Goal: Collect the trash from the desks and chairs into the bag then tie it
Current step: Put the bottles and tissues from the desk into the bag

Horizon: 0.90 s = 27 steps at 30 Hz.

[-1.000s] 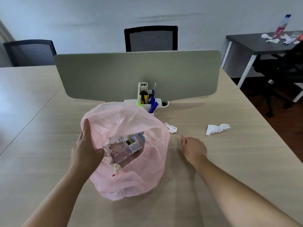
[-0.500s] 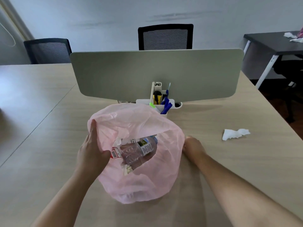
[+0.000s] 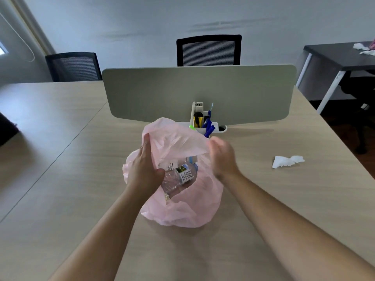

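A: Fingers [image 3: 146,146] of the left hand [image 3: 143,171], how do they lie?
B: Straight and pressed together, pointing up along the left rim of the pink plastic bag [image 3: 182,209]. The thumb is hooked inside the mouth, so the rim is pinched between thumb and fingers.
A: And the right hand [image 3: 223,157]?
B: Raised at the bag's right rim, back toward the camera. It is smeared by motion, so I cannot tell whether its fingers grip the film or only touch it.
A: Where does the bag sit?
B: On the light wood desk [image 3: 274,209], just in front of the white pen holder [image 3: 200,123] at the foot of the grey divider panel [image 3: 198,92]. Its mouth is open, and a crushed clear water bottle [image 3: 180,177] lies inside, just beside the left thumb.
A: Room around it?
B: The desk surface runs wide to the left and toward the near side. A crumpled white tissue [image 3: 287,161] lies well apart to the right, and beyond it the desk's edge drops to dark floor.
A: Anything hard to read?
B: The bag's far flap hides part of the pen holder. What lies under the bottle is too veiled to name. The litter [image 3: 363,48] on the dark desk [image 3: 332,54] far right is cut off by the frame edge
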### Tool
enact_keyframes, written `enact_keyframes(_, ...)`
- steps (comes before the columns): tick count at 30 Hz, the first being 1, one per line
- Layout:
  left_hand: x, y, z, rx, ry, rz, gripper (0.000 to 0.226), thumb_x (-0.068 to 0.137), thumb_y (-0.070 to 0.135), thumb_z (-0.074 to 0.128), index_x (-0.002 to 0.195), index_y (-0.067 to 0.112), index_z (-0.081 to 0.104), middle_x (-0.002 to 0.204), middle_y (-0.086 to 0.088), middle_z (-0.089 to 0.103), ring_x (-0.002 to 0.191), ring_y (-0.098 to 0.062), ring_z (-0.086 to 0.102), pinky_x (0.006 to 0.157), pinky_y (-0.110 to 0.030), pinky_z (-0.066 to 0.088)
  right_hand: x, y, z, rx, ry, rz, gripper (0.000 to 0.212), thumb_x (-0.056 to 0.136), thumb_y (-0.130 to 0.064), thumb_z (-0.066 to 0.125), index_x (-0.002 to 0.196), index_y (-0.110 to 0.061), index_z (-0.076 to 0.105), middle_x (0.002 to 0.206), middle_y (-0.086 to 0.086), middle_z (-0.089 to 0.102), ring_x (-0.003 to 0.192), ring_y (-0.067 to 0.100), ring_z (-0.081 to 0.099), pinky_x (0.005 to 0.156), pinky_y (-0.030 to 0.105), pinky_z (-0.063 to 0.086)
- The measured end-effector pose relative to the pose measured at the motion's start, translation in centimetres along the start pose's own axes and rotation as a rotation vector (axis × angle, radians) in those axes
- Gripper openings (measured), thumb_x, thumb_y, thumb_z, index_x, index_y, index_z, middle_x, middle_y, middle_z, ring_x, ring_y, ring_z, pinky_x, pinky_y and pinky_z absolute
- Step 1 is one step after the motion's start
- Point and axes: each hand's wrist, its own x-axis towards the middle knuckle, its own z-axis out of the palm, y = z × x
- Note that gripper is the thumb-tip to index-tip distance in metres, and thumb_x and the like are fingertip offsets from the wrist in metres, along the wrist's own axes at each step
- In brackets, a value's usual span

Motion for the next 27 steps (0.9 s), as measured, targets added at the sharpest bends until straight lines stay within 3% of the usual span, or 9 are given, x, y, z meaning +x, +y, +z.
enact_keyframes(2, -0.1, 0.4, 0.0, -0.006, 0.003, 0.000, 0.099, 0.076, 0.001, 0.059, 0.152, 0.023, -0.002, 0.154, -0.003, 0.030, 0.120, -0.037, 0.047, 0.079, -0.029, 0.032, -1.2, -0.3, 2.7, -0.035, -0.313, -0.015, 0.041, 0.083, -0.031, 0.026, 0.087, -0.004, 0.056, 0.096, 0.017, 0.054, 0.092, 0.028, 0.050, 0.080, 0.036, 0.039)
enact_keyframes(5, -0.2, 0.8, 0.3, -0.009, -0.001, -0.003, 0.097, 0.079, 0.002, 0.059, 0.152, 0.022, -0.001, 0.154, -0.004, 0.030, 0.124, -0.033, 0.044, 0.077, -0.025, 0.026, -2.5, 1.3, 3.4, -0.069, -0.649, 0.042, 0.045, 0.097, -0.032, 0.025, 0.135, -0.023, 0.048, 0.149, 0.004, 0.035, 0.136, 0.020, 0.033, 0.111, 0.034, 0.028)
enact_keyframes(10, 0.2, 0.7, 2.3, -0.065, -0.026, -0.009, 0.097, 0.077, -0.001, 0.059, 0.152, 0.021, 0.002, 0.148, -0.009, 0.038, 0.122, -0.034, 0.046, 0.080, -0.027, 0.031, 0.7, 3.2, -4.5, -0.140, -0.055, -0.177, 0.037, 0.079, -0.017, 0.035, 0.091, -0.009, 0.070, 0.093, 0.001, 0.063, 0.086, 0.016, 0.058, 0.074, 0.027, 0.043)
enact_keyframes(13, 0.3, 0.3, 3.3, -0.063, -0.024, -0.009, 0.096, 0.076, -0.002, 0.059, 0.152, 0.021, 0.004, 0.149, -0.010, 0.038, 0.122, -0.036, 0.046, 0.082, -0.032, 0.034, 4.2, 6.8, -9.3, -0.390, 0.179, -0.042, 0.035, 0.083, -0.021, 0.040, 0.103, -0.014, 0.068, 0.116, 0.004, 0.057, 0.105, 0.022, 0.054, 0.084, 0.029, 0.040)
enact_keyframes(16, 0.6, 0.0, 4.6, -0.041, -0.027, -0.002, 0.095, 0.078, 0.001, 0.061, 0.152, 0.022, 0.005, 0.149, -0.011, 0.037, 0.121, -0.038, 0.046, 0.083, -0.036, 0.037, 6.3, 11.9, -13.5, -0.742, 0.098, 0.321, 0.051, 0.087, -0.028, 0.050, 0.138, -0.029, 0.044, 0.153, 0.008, 0.023, 0.138, 0.032, 0.026, 0.110, 0.041, 0.028)
enact_keyframes(20, 0.9, -0.5, 5.9, -0.024, -0.041, -0.018, 0.092, 0.082, 0.010, 0.064, 0.152, 0.022, 0.006, 0.150, -0.013, 0.036, 0.128, -0.038, 0.042, 0.097, -0.043, 0.038, 7.0, 17.7, -16.0, -0.934, -0.053, 0.611, 0.068, 0.085, -0.036, 0.055, 0.144, -0.041, 0.022, 0.159, 0.004, -0.006, 0.145, 0.035, 0.006, 0.111, 0.049, 0.023)
enact_keyframes(22, 1.1, -0.8, 6.2, -0.016, -0.040, -0.025, 0.096, 0.080, 0.014, 0.069, 0.152, 0.022, 0.006, 0.147, -0.015, 0.041, 0.125, -0.039, 0.044, 0.095, -0.043, 0.039, 7.3, 19.5, -16.2, -0.988, -0.080, 0.659, 0.055, 0.087, -0.039, 0.049, 0.139, -0.040, 0.031, 0.158, 0.008, 0.003, 0.142, 0.037, 0.012, 0.111, 0.046, 0.025)
enact_keyframes(24, 1.1, -1.2, 6.6, -0.008, -0.049, -0.030, 0.099, 0.079, 0.018, 0.073, 0.152, 0.021, 0.006, 0.147, -0.015, 0.040, 0.128, -0.038, 0.043, 0.096, -0.043, 0.038, 7.0, 20.6, -15.8, -1.041, -0.030, 0.571, 0.039, 0.091, -0.030, 0.042, 0.129, -0.025, 0.049, 0.146, 0.015, 0.031, 0.134, 0.036, 0.029, 0.108, 0.039, 0.030)
enact_keyframes(27, 0.7, -1.1, 7.3, 0.001, -0.063, -0.026, 0.097, 0.081, 0.020, 0.072, 0.152, 0.020, 0.006, 0.151, -0.012, 0.036, 0.132, -0.037, 0.040, 0.099, -0.043, 0.037, 5.8, 20.5, -15.1, -1.041, 0.049, 0.416, 0.026, 0.089, -0.007, 0.047, 0.107, 0.000, 0.064, 0.118, 0.021, 0.055, 0.112, 0.037, 0.052, 0.085, 0.033, 0.042)
